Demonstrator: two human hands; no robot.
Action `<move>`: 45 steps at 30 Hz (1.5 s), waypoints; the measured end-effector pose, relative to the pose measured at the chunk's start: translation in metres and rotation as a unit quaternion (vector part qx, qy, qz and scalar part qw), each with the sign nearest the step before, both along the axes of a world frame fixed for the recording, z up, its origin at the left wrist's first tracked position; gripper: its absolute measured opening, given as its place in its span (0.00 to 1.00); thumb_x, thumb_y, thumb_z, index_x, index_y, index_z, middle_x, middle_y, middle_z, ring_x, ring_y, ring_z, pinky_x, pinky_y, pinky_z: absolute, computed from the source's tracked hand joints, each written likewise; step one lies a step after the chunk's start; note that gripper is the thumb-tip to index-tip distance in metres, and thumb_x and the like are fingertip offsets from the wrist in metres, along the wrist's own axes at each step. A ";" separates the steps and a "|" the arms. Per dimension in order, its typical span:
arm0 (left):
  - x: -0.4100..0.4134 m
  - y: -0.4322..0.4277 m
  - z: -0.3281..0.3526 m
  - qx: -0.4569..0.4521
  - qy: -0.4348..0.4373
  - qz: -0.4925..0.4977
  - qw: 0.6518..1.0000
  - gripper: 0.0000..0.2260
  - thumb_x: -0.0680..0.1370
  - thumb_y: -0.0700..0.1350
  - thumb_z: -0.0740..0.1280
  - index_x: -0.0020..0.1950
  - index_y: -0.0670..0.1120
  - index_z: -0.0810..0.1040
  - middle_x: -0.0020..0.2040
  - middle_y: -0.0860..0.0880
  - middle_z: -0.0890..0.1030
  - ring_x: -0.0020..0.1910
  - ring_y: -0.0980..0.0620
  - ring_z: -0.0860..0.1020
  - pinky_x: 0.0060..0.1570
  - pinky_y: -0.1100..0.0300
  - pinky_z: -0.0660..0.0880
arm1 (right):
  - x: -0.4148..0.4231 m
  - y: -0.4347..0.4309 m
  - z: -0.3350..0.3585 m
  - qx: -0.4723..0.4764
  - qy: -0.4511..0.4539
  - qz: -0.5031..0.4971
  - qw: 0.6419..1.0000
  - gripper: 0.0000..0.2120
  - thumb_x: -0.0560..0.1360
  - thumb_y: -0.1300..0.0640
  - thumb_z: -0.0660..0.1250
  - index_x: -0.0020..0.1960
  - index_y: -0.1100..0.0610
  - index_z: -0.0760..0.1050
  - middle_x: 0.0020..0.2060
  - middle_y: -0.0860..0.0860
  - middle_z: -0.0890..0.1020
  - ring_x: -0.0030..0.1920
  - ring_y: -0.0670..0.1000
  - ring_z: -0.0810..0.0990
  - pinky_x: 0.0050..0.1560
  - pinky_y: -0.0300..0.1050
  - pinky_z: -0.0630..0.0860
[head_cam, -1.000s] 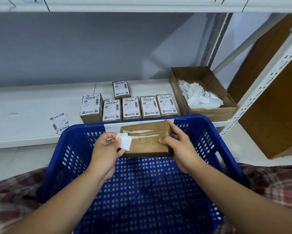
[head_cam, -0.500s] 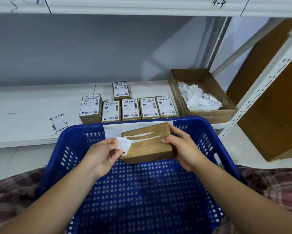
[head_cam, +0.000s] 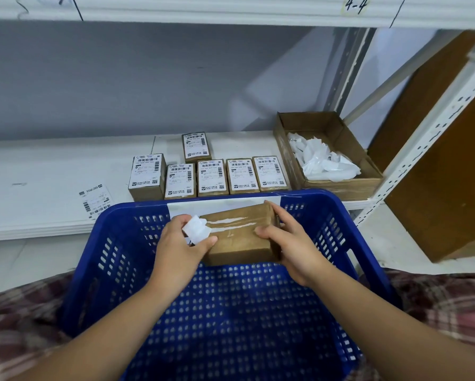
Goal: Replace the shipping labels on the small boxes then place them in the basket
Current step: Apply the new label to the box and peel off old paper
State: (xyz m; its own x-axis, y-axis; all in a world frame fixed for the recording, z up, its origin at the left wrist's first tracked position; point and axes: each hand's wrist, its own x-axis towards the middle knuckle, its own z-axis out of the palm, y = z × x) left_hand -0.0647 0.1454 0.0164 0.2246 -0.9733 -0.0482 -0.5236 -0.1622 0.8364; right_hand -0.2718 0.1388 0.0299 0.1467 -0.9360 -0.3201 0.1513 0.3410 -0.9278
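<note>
- Against a second ago, the small box (head_cam: pixel 239 240) has tipped from level to a slight tilt. My left hand (head_cam: pixel 180 246) has closed in over its left corner, and the old label scrap (head_cam: pixel 195 231) is bunched tighter.
- Left fingers pinch that scrap. My right hand (head_cam: pixel 288 243) has its fingers wrapped round the box's right end, as it did before.
- The box is at the centre of the frame, held just inside the far rim of the blue basket (head_cam: pixel 115 243).
- Its top is bare brown with thin white streaks of residue, so I judge the old label off and the new one not yet on. This box is not ready to go in.
- A loose label (head_cam: pixel 96 200) lies on the shelf (head_cam: pixel 38 188) at the middle left. It is probably the replacement, and it is on my left hand's side.
- The cardboard tray (head_cam: pixel 341 185) of white scraps sits at the upper right. Dropping the scrap there means crossing over the box and the right hand.
- Edges to mind are the basket's far rim just behind the box and the row of labelled boxes (head_cam: pixel 213 177) right beyond it. The perforated shelf upright (head_cam: pixel 423 149) stands beside the tray.
- There is room to move above the rim and down between my forearms.
</note>
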 end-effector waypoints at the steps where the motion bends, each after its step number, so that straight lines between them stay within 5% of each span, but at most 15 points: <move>1: 0.001 0.000 -0.002 -0.014 -0.007 0.007 1.000 0.23 0.70 0.47 0.75 0.63 0.47 0.72 0.58 0.51 0.74 0.55 0.51 0.74 0.58 0.54 0.72 | 0.000 0.001 0.000 0.000 -0.004 0.001 1.000 0.30 0.72 0.62 0.72 0.70 0.45 0.71 0.63 0.52 0.79 0.58 0.54 0.81 0.62 0.56 0.77; 6: 0.004 0.000 -0.002 -0.049 -0.038 -0.002 0.998 0.12 0.74 0.46 0.71 0.54 0.49 0.73 0.51 0.53 0.75 0.49 0.53 0.73 0.44 0.63 0.67 | 0.000 0.002 0.004 0.004 -0.014 -0.013 1.000 0.29 0.73 0.64 0.71 0.69 0.45 0.70 0.59 0.52 0.79 0.53 0.53 0.83 0.55 0.52 0.81; 12: 0.001 -0.001 -0.005 -0.017 -0.038 -0.029 0.999 0.08 0.76 0.44 0.69 0.41 0.47 0.71 0.41 0.49 0.76 0.38 0.54 0.73 0.34 0.63 0.65 | 0.006 0.005 -0.001 -0.012 0.020 -0.074 0.997 0.21 0.73 0.53 0.72 0.62 0.45 0.66 0.57 0.54 0.78 0.55 0.56 0.81 0.58 0.62 0.78; 16: -0.003 0.003 -0.009 -0.014 -0.072 -0.057 0.996 0.10 0.78 0.43 0.65 0.38 0.47 0.67 0.39 0.47 0.76 0.36 0.53 0.71 0.31 0.63 0.63 | 0.016 0.015 -0.006 -0.047 0.028 -0.078 0.995 0.23 0.70 0.46 0.71 0.62 0.45 0.68 0.59 0.50 0.76 0.55 0.49 0.80 0.56 0.53 0.81; 19: -0.006 0.007 -0.011 -0.029 -0.113 -0.090 0.989 0.11 0.79 0.43 0.63 0.39 0.48 0.65 0.39 0.50 0.72 0.35 0.55 0.69 0.30 0.66 0.63 | 0.020 0.022 -0.010 -0.077 0.045 -0.074 0.993 0.26 0.73 0.52 0.72 0.67 0.43 0.64 0.55 0.40 0.73 0.53 0.44 0.79 0.45 0.42 0.82; 22: -0.009 0.010 -0.011 -0.036 -0.123 -0.100 0.987 0.12 0.80 0.42 0.61 0.39 0.49 0.63 0.38 0.52 0.69 0.34 0.56 0.67 0.29 0.65 0.62 | 0.020 0.020 -0.011 -0.083 0.072 -0.095 0.989 0.26 0.74 0.55 0.72 0.66 0.43 0.64 0.54 0.39 0.73 0.53 0.45 0.79 0.44 0.43 0.82; 25: -0.008 0.008 -0.014 -0.006 -0.083 -0.096 0.992 0.12 0.80 0.42 0.61 0.39 0.48 0.62 0.36 0.50 0.69 0.32 0.54 0.66 0.30 0.64 0.61 | 0.018 0.017 -0.010 -0.069 0.078 -0.093 0.990 0.25 0.74 0.56 0.72 0.67 0.42 0.66 0.55 0.39 0.73 0.55 0.47 0.78 0.50 0.49 0.83; 31: -0.005 0.003 -0.015 0.080 0.049 -0.064 0.994 0.10 0.80 0.40 0.61 0.40 0.46 0.64 0.44 0.42 0.75 0.41 0.45 0.77 0.37 0.50 0.76 | 0.014 0.014 -0.011 -0.043 0.058 -0.110 0.991 0.22 0.76 0.57 0.70 0.65 0.43 0.70 0.55 0.41 0.74 0.54 0.47 0.78 0.48 0.52 0.83; 35: -0.007 0.000 -0.010 0.085 0.162 -0.008 0.983 0.11 0.80 0.36 0.59 0.40 0.45 0.64 0.45 0.48 0.72 0.46 0.49 0.76 0.34 0.61 0.79 | 0.008 0.008 -0.005 -0.033 0.047 -0.110 0.992 0.23 0.76 0.58 0.69 0.67 0.43 0.70 0.57 0.42 0.73 0.57 0.50 0.77 0.49 0.53 0.83; 40: -0.008 0.001 -0.011 0.097 0.189 0.015 0.977 0.08 0.81 0.36 0.60 0.43 0.43 0.65 0.47 0.48 0.72 0.45 0.51 0.75 0.34 0.62 0.78 | 0.005 0.003 -0.004 -0.032 0.040 -0.105 0.993 0.23 0.76 0.59 0.70 0.67 0.42 0.71 0.56 0.41 0.74 0.59 0.51 0.77 0.48 0.52 0.83; 45: -0.008 -0.001 -0.009 0.106 0.324 0.053 0.939 0.08 0.81 0.36 0.59 0.42 0.42 0.66 0.53 0.43 0.74 0.51 0.47 0.77 0.36 0.63 0.80 | 0.002 0.000 -0.002 -0.007 0.007 -0.121 0.993 0.20 0.76 0.58 0.69 0.61 0.39 0.71 0.58 0.45 0.75 0.58 0.55 0.79 0.45 0.49 0.83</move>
